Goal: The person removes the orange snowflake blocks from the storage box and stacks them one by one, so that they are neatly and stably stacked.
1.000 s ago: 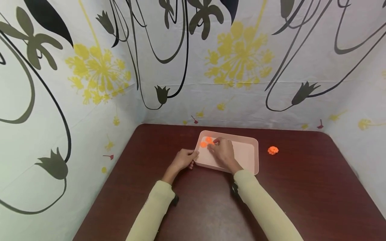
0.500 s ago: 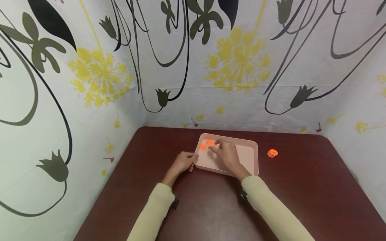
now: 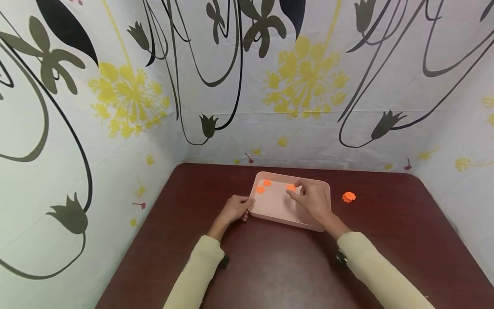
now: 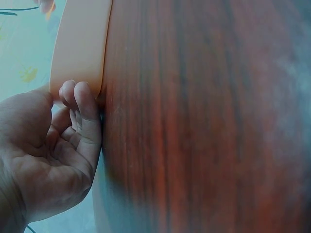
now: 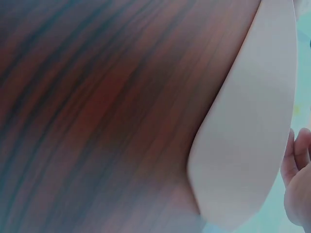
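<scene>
One disc at my fingertips, two in the corner

I had the near left corner of the pink tray [image 3: 275, 207] in my left hand [image 3: 233, 209], its fingers curled against the outside of the wall. My right hand [image 3: 314, 200] reached over the tray, thumb and forefinger pinching an orange disc [image 3: 291, 187] by its edges, toward the far side of the tray. The right wrist view left those fingertips out.

Two loose discs [image 3: 267, 183] lay just beside each other near the tray's far left corner, apart from the one in my fingers. To the right of the tray, an orange cluster [image 3: 349, 197] sat on the dark red-brown table [image 3: 285, 266]. A flower-printed cloth [image 3: 247, 98] hung behind, and my sleeves [image 3: 197, 268] were pale yellow.
</scene>
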`<state>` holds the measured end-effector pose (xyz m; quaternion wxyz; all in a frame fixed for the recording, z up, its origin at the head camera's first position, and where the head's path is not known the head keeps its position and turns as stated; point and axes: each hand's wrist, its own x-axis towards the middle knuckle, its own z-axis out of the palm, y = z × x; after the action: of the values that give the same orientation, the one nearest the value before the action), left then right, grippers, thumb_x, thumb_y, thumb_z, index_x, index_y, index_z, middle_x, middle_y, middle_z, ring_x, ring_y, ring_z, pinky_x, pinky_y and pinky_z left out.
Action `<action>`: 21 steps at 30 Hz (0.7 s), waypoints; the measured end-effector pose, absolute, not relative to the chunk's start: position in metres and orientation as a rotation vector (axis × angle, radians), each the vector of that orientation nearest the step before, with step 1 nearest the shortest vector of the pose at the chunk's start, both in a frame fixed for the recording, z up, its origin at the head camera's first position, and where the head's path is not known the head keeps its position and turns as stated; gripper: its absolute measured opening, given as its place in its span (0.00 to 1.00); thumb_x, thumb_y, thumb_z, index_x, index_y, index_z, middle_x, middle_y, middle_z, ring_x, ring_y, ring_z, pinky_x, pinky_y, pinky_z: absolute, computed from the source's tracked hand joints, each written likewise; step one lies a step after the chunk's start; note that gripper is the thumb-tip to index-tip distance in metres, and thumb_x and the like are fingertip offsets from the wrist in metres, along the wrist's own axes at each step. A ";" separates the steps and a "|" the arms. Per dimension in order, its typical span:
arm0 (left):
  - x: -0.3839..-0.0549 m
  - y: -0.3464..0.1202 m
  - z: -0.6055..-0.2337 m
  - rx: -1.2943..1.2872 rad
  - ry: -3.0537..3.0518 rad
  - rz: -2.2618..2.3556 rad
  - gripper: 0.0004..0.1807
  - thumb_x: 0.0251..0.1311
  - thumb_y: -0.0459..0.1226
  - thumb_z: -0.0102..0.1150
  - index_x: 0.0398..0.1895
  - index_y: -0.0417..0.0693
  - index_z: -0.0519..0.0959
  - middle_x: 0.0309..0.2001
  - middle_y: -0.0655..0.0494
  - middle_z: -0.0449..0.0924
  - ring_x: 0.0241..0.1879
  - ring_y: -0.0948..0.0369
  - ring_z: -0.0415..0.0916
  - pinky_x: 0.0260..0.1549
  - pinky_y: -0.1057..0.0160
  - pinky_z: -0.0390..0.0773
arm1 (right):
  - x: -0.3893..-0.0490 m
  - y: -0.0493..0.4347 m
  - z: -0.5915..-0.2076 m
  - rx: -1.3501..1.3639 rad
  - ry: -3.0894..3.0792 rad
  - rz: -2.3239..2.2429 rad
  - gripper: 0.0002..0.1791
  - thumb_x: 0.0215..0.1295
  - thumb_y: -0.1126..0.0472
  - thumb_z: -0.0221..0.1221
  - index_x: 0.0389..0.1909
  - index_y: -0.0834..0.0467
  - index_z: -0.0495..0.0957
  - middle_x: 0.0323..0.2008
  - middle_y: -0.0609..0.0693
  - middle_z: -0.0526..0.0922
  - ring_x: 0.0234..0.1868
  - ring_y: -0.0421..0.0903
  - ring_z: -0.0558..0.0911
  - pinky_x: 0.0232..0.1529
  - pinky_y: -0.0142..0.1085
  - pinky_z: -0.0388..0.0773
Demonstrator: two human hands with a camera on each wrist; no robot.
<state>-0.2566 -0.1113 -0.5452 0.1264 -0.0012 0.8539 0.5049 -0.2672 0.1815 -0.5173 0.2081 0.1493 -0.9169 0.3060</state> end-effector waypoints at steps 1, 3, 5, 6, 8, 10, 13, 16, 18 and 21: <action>-0.257 -0.111 -0.545 -0.006 2.488 1.469 0.19 0.77 0.51 0.59 0.46 0.44 0.86 0.22 0.57 0.75 0.18 0.65 0.75 0.22 0.66 0.86 | -0.267 0.186 -0.517 0.426 -2.532 0.836 0.17 0.60 0.48 0.77 0.38 0.56 0.87 0.15 0.43 0.75 0.18 0.37 0.70 0.24 0.32 0.66; -0.258 -0.112 -0.545 -0.011 2.490 1.470 0.19 0.77 0.50 0.59 0.47 0.44 0.86 0.22 0.56 0.76 0.18 0.64 0.76 0.21 0.66 0.86 | -0.265 0.196 -0.516 0.443 -2.507 0.819 0.16 0.59 0.49 0.78 0.37 0.56 0.87 0.15 0.42 0.74 0.19 0.37 0.70 0.26 0.32 0.67; -0.258 -0.112 -0.546 -0.015 2.489 1.468 0.19 0.76 0.50 0.59 0.47 0.43 0.86 0.22 0.57 0.76 0.18 0.64 0.76 0.21 0.66 0.86 | -0.262 0.207 -0.516 0.437 -2.509 0.832 0.16 0.60 0.50 0.78 0.38 0.57 0.86 0.16 0.42 0.74 0.19 0.37 0.70 0.25 0.31 0.67; -0.258 -0.112 -0.546 -0.017 2.488 1.467 0.19 0.76 0.51 0.60 0.47 0.44 0.86 0.22 0.57 0.76 0.18 0.65 0.76 0.21 0.66 0.86 | -0.261 0.212 -0.515 0.428 -2.511 0.837 0.16 0.60 0.51 0.78 0.38 0.57 0.86 0.16 0.42 0.73 0.19 0.37 0.69 0.24 0.30 0.66; -0.258 -0.111 -0.546 -0.021 2.485 1.470 0.19 0.76 0.51 0.60 0.47 0.44 0.87 0.21 0.57 0.76 0.18 0.65 0.76 0.21 0.66 0.86 | -0.257 0.223 -0.515 0.410 -2.512 0.832 0.16 0.60 0.51 0.77 0.39 0.57 0.86 0.16 0.43 0.73 0.19 0.37 0.68 0.21 0.30 0.65; -0.258 -0.111 -0.546 -0.020 2.482 1.472 0.19 0.76 0.51 0.60 0.47 0.44 0.87 0.21 0.57 0.76 0.18 0.65 0.76 0.21 0.66 0.86 | -0.255 0.235 -0.514 0.396 -2.500 0.818 0.16 0.59 0.52 0.77 0.39 0.58 0.86 0.16 0.43 0.73 0.19 0.36 0.68 0.21 0.29 0.64; -0.258 -0.112 -0.546 -0.017 2.482 1.477 0.19 0.76 0.51 0.60 0.48 0.43 0.87 0.21 0.56 0.76 0.17 0.64 0.76 0.20 0.65 0.86 | -0.252 0.254 -0.514 0.378 -2.490 0.786 0.16 0.59 0.54 0.77 0.39 0.59 0.86 0.17 0.44 0.74 0.19 0.37 0.68 0.20 0.29 0.64; -0.258 -0.112 -0.546 -0.006 2.489 1.476 0.19 0.76 0.50 0.60 0.48 0.43 0.87 0.21 0.57 0.76 0.17 0.64 0.76 0.21 0.65 0.86 | -0.251 0.272 -0.516 0.336 -2.512 0.745 0.16 0.60 0.54 0.77 0.40 0.59 0.85 0.17 0.45 0.73 0.19 0.38 0.68 0.20 0.30 0.63; -0.258 -0.113 -0.546 -0.001 2.493 1.473 0.19 0.76 0.50 0.59 0.47 0.43 0.87 0.21 0.57 0.76 0.18 0.64 0.76 0.21 0.65 0.86 | -0.250 0.284 -0.518 0.296 -2.538 0.727 0.16 0.60 0.54 0.76 0.41 0.59 0.85 0.18 0.46 0.74 0.19 0.39 0.68 0.19 0.30 0.63; -0.258 -0.113 -0.545 -0.001 2.490 1.474 0.19 0.76 0.51 0.59 0.46 0.44 0.87 0.21 0.57 0.76 0.18 0.64 0.76 0.20 0.65 0.86 | -0.250 0.300 -0.522 0.237 -2.567 0.711 0.17 0.61 0.54 0.76 0.41 0.60 0.84 0.19 0.47 0.76 0.20 0.40 0.69 0.20 0.30 0.63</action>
<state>-0.2581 -0.1134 -0.5449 0.1239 -0.0003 0.8538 0.5056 -0.2496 0.2997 -0.5219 0.2316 0.0863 -0.9338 0.2587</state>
